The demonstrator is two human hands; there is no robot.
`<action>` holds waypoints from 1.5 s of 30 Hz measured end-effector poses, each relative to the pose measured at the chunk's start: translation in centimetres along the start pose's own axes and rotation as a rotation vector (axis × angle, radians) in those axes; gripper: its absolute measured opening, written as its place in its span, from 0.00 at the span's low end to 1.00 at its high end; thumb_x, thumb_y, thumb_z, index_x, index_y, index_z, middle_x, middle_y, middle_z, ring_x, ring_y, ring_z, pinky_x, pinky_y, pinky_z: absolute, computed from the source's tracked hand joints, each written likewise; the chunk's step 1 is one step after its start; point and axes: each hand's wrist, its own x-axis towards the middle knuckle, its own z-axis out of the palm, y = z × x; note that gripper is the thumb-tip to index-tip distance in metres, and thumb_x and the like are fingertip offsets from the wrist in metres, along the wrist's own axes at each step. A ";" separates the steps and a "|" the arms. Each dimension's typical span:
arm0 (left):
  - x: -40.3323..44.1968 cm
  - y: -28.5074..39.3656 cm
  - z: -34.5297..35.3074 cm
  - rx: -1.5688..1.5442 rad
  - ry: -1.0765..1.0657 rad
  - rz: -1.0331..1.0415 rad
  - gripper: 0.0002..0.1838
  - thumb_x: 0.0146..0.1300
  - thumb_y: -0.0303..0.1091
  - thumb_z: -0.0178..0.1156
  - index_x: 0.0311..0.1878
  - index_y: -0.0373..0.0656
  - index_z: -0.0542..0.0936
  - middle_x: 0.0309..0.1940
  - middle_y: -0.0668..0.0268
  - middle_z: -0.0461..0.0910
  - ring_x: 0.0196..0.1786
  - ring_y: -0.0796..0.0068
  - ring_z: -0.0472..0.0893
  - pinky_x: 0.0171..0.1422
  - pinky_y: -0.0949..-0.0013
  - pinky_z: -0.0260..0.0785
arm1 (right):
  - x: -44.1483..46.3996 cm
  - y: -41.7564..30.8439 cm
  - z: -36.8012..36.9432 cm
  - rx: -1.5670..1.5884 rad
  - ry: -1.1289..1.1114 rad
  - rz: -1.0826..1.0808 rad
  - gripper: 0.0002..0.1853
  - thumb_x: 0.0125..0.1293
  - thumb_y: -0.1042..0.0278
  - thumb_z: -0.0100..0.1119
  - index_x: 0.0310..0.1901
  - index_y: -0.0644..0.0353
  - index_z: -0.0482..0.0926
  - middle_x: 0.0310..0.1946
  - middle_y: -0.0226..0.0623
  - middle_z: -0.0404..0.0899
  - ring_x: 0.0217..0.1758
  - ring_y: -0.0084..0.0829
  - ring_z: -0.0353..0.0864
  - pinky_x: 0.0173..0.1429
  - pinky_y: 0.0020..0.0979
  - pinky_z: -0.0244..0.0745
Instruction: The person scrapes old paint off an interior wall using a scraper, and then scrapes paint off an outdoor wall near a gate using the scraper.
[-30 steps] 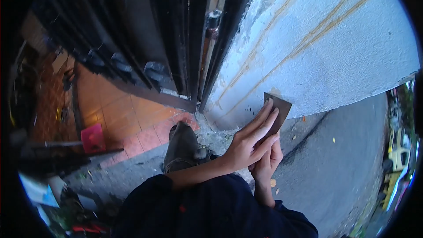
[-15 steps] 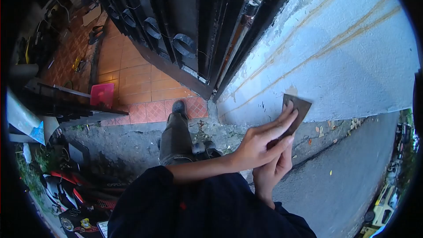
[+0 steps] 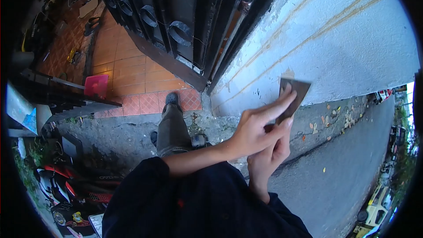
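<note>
A putty knife with a wide, flat, dark blade is held against the low part of the white wall. My left hand lies across the tool, with fingers stretched along the blade and pressing it. Under it, my right hand is closed around the handle end, which is mostly hidden by the fingers. Right above the blade is a small beige patch on the wall. Long tan streaks run diagonally across the painted surface.
A black folding metal gate meets the wall's left edge. Orange tiles and a pink dustpan-like object lie left. A red-and-black motorcycle is parked at lower left. Dry leaves lie along the road.
The view has shifted a little, so the gate and floor sit further left. Both hands and the putty knife appear slightly higher, still at the wall with the same hold.
</note>
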 end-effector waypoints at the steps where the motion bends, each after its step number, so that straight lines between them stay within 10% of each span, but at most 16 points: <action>1: -0.2 0.2 0.0 0.022 0.006 0.044 0.27 0.60 0.30 0.57 0.62 0.38 0.67 0.61 0.46 0.65 0.60 0.55 0.70 0.59 0.66 0.67 | 0.0 -0.1 0.1 0.006 -0.004 -0.009 0.11 0.72 0.69 0.40 0.47 0.66 0.70 0.23 0.25 0.69 0.22 0.11 0.64 0.23 0.17 0.57; 12: 0.5 -0.8 0.0 -0.006 0.012 0.044 0.26 0.58 0.34 0.58 0.61 0.39 0.69 0.57 0.46 0.68 0.54 0.54 0.75 0.46 0.69 0.74 | 0.0 -0.6 0.6 0.347 0.006 0.228 0.11 0.73 0.67 0.37 0.46 0.65 0.68 0.19 0.27 0.69 0.10 0.11 0.60 0.12 0.16 0.51; 14: 1.5 -0.1 -0.6 -0.065 -0.016 -0.110 0.25 0.57 0.27 0.59 0.60 0.35 0.70 0.59 0.45 0.68 0.60 0.60 0.71 0.61 0.69 0.63 | 0.7 -0.4 1.4 0.354 -0.005 0.196 0.12 0.73 0.67 0.37 0.46 0.65 0.68 0.19 0.28 0.69 0.10 0.12 0.60 0.12 0.17 0.51; 26: 1.4 -0.5 -0.8 -0.020 -0.019 -0.065 0.25 0.59 0.30 0.59 0.60 0.37 0.69 0.59 0.46 0.67 0.60 0.62 0.71 0.61 0.70 0.64 | 1.2 -0.6 1.7 0.305 -0.047 0.121 0.12 0.73 0.69 0.38 0.50 0.66 0.68 0.30 0.30 0.72 0.21 0.10 0.67 0.19 0.15 0.58; 45: 0.7 -0.5 -1.2 0.052 -0.081 -0.037 0.23 0.58 0.27 0.59 0.59 0.38 0.71 0.60 0.51 0.68 0.61 0.65 0.70 0.62 0.70 0.64 | 0.2 -2.0 2.5 0.444 0.049 0.256 0.14 0.74 0.67 0.35 0.54 0.62 0.66 0.18 0.27 0.68 0.11 0.12 0.61 0.13 0.18 0.54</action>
